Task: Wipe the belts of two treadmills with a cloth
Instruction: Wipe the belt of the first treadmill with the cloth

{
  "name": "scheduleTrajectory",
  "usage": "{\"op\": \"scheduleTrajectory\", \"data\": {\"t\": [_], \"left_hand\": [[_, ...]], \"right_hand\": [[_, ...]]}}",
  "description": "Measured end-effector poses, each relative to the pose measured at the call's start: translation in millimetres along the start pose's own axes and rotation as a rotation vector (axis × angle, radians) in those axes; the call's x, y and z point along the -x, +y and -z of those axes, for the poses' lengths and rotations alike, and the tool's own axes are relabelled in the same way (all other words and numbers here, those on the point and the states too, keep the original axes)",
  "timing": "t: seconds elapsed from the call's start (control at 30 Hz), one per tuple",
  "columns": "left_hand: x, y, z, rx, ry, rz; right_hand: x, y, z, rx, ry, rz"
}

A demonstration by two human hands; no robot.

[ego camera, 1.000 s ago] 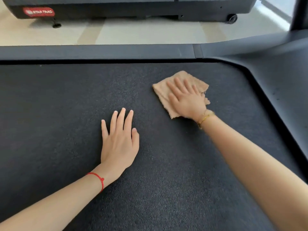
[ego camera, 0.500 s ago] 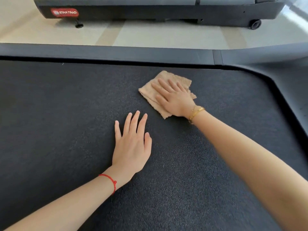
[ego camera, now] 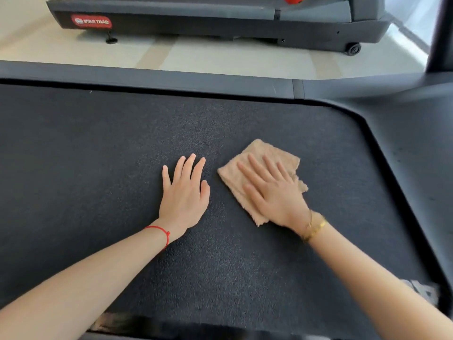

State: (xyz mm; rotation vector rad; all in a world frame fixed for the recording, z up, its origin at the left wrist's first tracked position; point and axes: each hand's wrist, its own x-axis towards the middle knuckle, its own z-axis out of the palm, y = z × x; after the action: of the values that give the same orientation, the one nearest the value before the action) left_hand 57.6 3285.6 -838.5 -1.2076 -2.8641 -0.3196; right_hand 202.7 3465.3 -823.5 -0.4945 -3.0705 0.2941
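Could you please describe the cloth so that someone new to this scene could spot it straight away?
Look at the wide dark treadmill belt filling most of the head view. On it, right of centre, the right hand presses flat on the cloth, beside the bare left hand. It is the only tan, fuzzy, folded thing on the black surface.

cloth [ego camera: 259, 165] on belt [ego camera: 98, 168], right of left hand [ego camera: 183, 195], under right hand [ego camera: 274, 195]

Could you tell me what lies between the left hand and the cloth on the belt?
Nothing but a narrow strip of bare belt. In the head view the left hand rests flat beside the cloth, without touching it.
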Motion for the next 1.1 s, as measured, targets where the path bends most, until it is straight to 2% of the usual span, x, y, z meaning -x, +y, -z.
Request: {"op": "scheduleTrajectory", "data": {"t": [0.13, 0.23, 0.4, 0.47, 0.63, 0.77, 0.87, 1.0, 1.07, 1.1], "left_hand": [[1.9, 0.4, 3.2, 0.037, 0.000, 0.002], [11.2, -4.5, 7.0, 0.055, -0.012, 0.011], [49.3, -27.1, 18.2, 0.068, -0.026, 0.076], [64.4, -39.4, 24.0, 0.060, -0.028, 0.111], [96.0, -72.8, 38.9, 0.037, -0.030, 0.191], [110.3, -98.8, 47.8, 0.021, -0.026, 0.255], [116.7, -120.6, 50.7, 0.013, -0.030, 0.280], [122.0, -149.0, 52.4, -0.021, -0.026, 0.271], [121.7, -162.1, 53.5, -0.008, -0.013, 0.283], [120.7, -168.0, 54.1, -0.001, -0.008, 0.284]], "right_hand": [[48.9, -19.4, -2.8, 0.011, -0.041, 0.104], [53.5, -11.5, 0.4, -0.015, -0.067, 0.120], [20.1, -20.0, 1.1, 0.006, -0.044, -0.073], [21.2, -39.1, -3.0, 0.018, -0.036, -0.088], [60.7, -112.3, -21.2, 0.055, -0.083, 0.302], [61.2, -123.1, -27.1, -0.008, -0.085, 0.362], [25.2, -104.9, -26.2, 0.044, -0.042, 0.263], [-43.1, -107.0, -22.5, 0.005, -0.028, -0.081], [-58.8, -130.1, -23.9, -0.035, -0.045, -0.135], [-59.3, -146.9, -27.5, -0.018, -0.045, -0.102]]}}
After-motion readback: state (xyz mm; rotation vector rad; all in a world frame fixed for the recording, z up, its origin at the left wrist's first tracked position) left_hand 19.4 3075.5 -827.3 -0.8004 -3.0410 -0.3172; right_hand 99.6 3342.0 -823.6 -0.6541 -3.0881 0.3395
